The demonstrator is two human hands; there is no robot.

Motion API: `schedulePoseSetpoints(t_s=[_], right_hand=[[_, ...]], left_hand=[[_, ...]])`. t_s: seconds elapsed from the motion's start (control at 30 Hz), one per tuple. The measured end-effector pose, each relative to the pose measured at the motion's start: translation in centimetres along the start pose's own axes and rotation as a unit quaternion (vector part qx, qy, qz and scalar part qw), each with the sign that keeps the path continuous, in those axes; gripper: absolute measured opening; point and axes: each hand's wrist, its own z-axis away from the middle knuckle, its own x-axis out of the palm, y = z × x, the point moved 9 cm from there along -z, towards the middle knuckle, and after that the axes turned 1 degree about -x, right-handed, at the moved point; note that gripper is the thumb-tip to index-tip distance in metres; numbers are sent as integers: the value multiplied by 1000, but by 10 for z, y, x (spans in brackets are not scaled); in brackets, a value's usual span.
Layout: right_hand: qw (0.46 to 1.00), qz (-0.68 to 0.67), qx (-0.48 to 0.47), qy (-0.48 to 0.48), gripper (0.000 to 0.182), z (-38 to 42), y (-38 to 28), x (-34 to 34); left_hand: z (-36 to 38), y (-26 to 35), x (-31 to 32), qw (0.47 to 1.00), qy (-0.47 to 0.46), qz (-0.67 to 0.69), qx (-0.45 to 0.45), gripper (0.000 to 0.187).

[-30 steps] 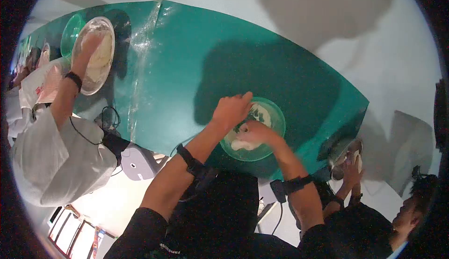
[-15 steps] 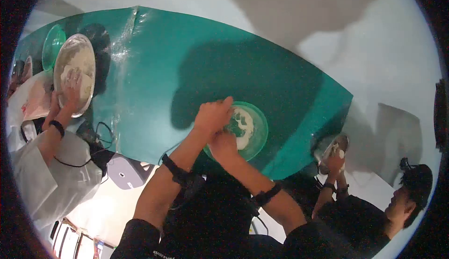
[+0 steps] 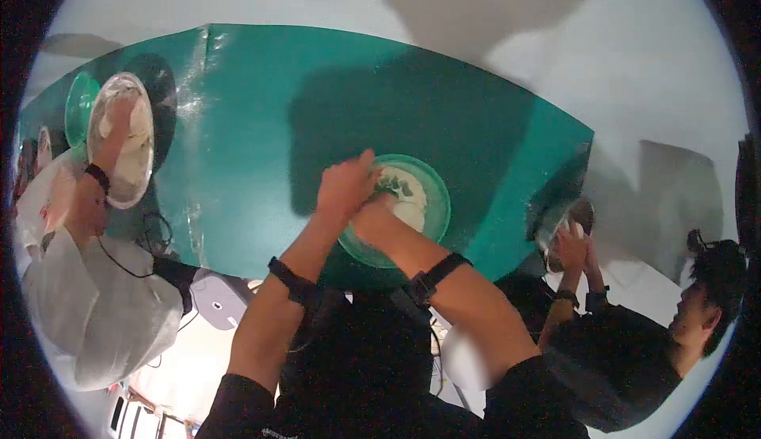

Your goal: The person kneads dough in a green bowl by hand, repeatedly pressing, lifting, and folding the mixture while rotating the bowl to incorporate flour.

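Observation:
A translucent green bowl (image 3: pixel 438 189) stands near the table's front edge, with pale, sticky dough (image 3: pixel 409 214) and a white smear along its inner wall. At the bowl's left rim, my left hand (image 3: pixel 346 187) is closed round the edge, thumb pointing up. My right hand (image 3: pixel 374 218) reaches across in front of it, curled inside the bowl's left part and against the dough. Its fingertips are largely hidden. Both forearms wear black straps.
On the left, a co-worker's hand (image 3: pixel 120 114) works in a metal basin (image 3: pixel 149 153) of flour and dough beside another green bowl (image 3: pixel 79 110). At right, a second person's hands (image 3: pixel 572 249) are at a metal bowl (image 3: pixel 585 215). A green sheet (image 3: pixel 246 98) covers the table.
The view has shifted slightly. My right hand has moved within the bowl, and the dough has changed shape. The left co-worker's hand has gone farther up the basin.

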Motion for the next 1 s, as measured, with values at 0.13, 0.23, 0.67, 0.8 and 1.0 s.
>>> schedulePoseSetpoints(t_s=[0.13, 0.23, 0.67, 0.8, 1.0], right_hand=[[964, -163, 106, 180, 38, -17, 30, 81], [999, -34, 1, 23, 30, 14, 32, 56], [990, -65, -82, 98, 16, 48, 47, -43], [973, -50, -74, 211, 23, 64, 51, -17], [895, -164, -143, 390, 39, 84, 43, -52]], left_hand=[[1, 8, 6, 1000, -4, -20, 12, 27], [5, 12, -4, 999, 19, -23, 27, 26], [13, 11, -3, 999, 28, -36, -19, 25], [13, 11, -5, 997, 36, -60, -29, 25], [17, 10, 1, 999, 31, -24, -23, 23]])
